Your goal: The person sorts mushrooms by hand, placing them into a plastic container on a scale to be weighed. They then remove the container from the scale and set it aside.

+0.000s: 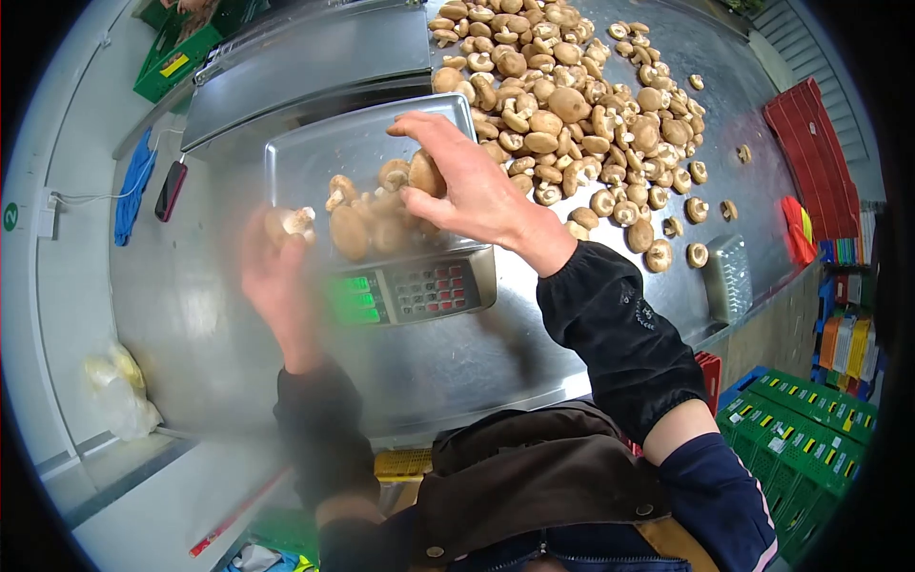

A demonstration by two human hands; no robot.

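Observation:
My left hand (272, 281), smeared by motion, is at the left edge of a metal weighing scale (315, 153). A brown-capped shiitake mushroom (297, 223) with a pale stem shows at its fingertips. My right hand (472, 186) curves over the pan from the right. Its thumb and fingers are around another mushroom (426, 173), the index finger stretched out above. Several mushrooms (350, 232) lie on the pan between my hands, some blurred. Green digits glow on the scale's display (355, 298), beside its keypad (429, 289).
A large heap of mushrooms (572, 105) covers the metal table (734, 114) behind and right of the scale. A red crate (810, 157) and a clear plastic tray (728, 276) sit at the right. Green crates (805, 429) are stacked lower right. A phone (171, 191) is at the left wall.

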